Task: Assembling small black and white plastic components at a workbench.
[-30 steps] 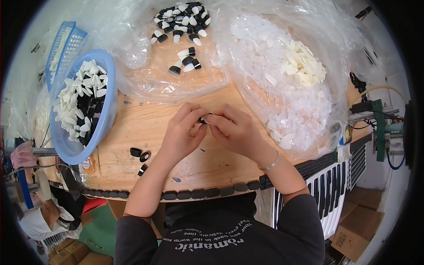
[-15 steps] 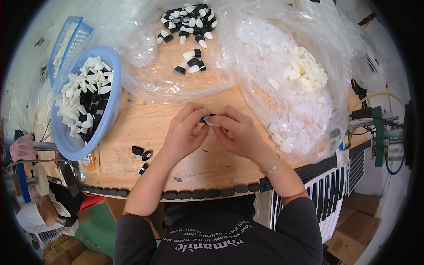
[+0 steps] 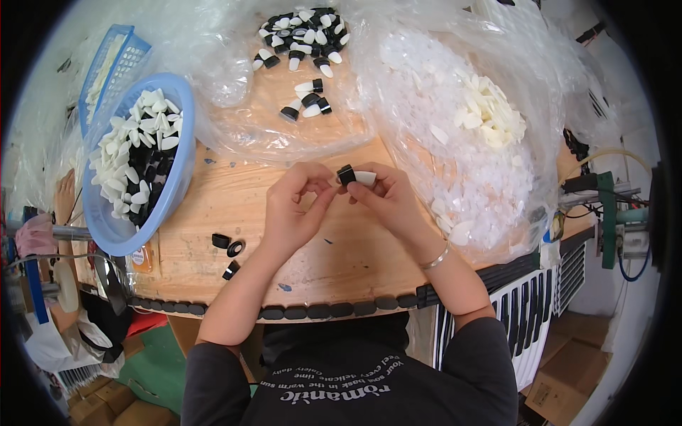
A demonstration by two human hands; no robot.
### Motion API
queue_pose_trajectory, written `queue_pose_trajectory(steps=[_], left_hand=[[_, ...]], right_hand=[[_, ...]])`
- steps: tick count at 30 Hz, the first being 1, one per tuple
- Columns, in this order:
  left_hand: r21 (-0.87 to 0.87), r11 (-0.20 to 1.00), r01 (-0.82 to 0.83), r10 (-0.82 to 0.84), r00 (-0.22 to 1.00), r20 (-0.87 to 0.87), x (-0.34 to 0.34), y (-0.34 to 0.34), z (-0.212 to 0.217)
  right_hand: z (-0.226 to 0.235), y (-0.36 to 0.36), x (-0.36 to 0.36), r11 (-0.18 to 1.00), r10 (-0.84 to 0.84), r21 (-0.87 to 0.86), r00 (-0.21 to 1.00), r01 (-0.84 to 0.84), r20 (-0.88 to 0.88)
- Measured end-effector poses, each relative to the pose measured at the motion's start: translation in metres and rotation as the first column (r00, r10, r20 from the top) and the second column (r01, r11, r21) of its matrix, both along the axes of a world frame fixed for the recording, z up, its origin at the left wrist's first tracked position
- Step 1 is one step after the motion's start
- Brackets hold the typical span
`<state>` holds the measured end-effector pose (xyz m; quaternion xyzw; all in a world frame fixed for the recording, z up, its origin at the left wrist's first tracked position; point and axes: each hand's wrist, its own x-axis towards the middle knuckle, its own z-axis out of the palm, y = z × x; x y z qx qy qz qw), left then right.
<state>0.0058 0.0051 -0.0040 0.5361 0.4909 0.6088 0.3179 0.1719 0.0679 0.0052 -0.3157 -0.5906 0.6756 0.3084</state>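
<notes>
My right hand (image 3: 383, 199) pinches a small piece made of a black cap-like base (image 3: 346, 175) and a white tapered oval tip (image 3: 365, 177). The base points toward my left hand and the white tip toward my right palm. Close beside the base, my left hand (image 3: 295, 209) has its thumb and index finger drawn together in a pinch. Whatever lies between those fingertips, if anything, is too small to tell. Both hands are raised a little above the middle of the wooden table (image 3: 355, 263).
A blue basin (image 3: 186, 142) of white and black parts stands left, before a blue basket (image 3: 138, 57). Finished-looking black-and-white pieces (image 3: 302, 35) lie behind. Right, a plastic bag (image 3: 419, 85) bears white pieces (image 3: 490, 113). Black parts (image 3: 221, 241) lie near my left forearm. A co-worker's arm (image 3: 65, 199) shows far left.
The piece has turned so its black base and white tip show plainly in my right hand. My left fingers have drawn back slightly from it. A co-worker's hand has appeared beyond the basin.
</notes>
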Motion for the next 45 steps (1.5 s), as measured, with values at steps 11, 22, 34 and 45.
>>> queue_pose_trajectory(steps=[11,22,34,45], left_hand=[[-0.056,0.985,0.161,-0.162,0.986,-0.024,-0.008,-0.005,0.002],[-0.097,0.978,0.183,-0.160,0.964,0.212,0.005,-0.009,0.006],[-0.034,0.968,0.247,-0.249,0.968,-0.038,-0.005,-0.004,0.007],[0.002,0.873,0.487,-0.468,0.837,0.283,-0.011,-0.007,0.012]], right_hand=[[0.008,-0.009,-0.005,0.999,0.005,0.037,0.996,-0.002,-0.085],[0.011,-0.016,-0.010,0.978,-0.170,0.057,0.932,0.198,-0.320],[0.011,-0.012,0.003,0.960,-0.033,0.272,0.992,0.064,-0.118],[0.031,-0.018,0.012,0.991,0.034,-0.122,0.988,-0.053,-0.154]])
